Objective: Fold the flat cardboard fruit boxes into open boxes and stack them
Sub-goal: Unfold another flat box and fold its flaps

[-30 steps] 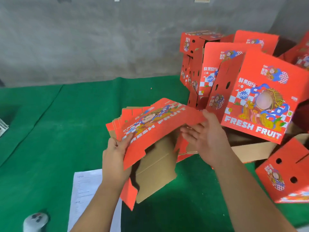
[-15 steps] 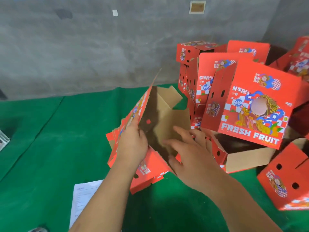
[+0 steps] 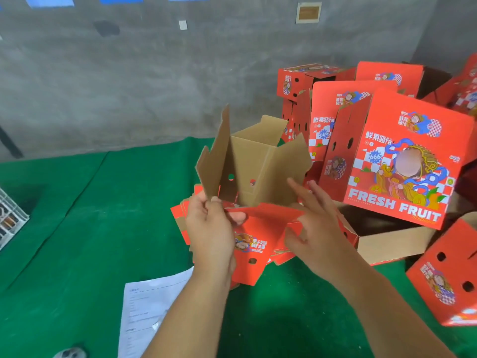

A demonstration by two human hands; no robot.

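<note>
beside the folded pile, the flat box has opened; left hand pinches its flap, right hand seemingly loose-fingered.

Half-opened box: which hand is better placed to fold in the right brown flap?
Probably the right hand: it is open, beside the brown flap. The left hand pinches the half-opened box at its left flap, steadying it.

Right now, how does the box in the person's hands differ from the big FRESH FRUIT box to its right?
The held box is half-formed, flaps splayed, brown inside facing the camera; the FRESH FRUIT box is fully folded, tilted, showing its printed face. The left hand pinches the held box's flap, while the FRESH FRUIT box rests untouched among other boxes. Both are red printed cardboard with round holes.
</note>
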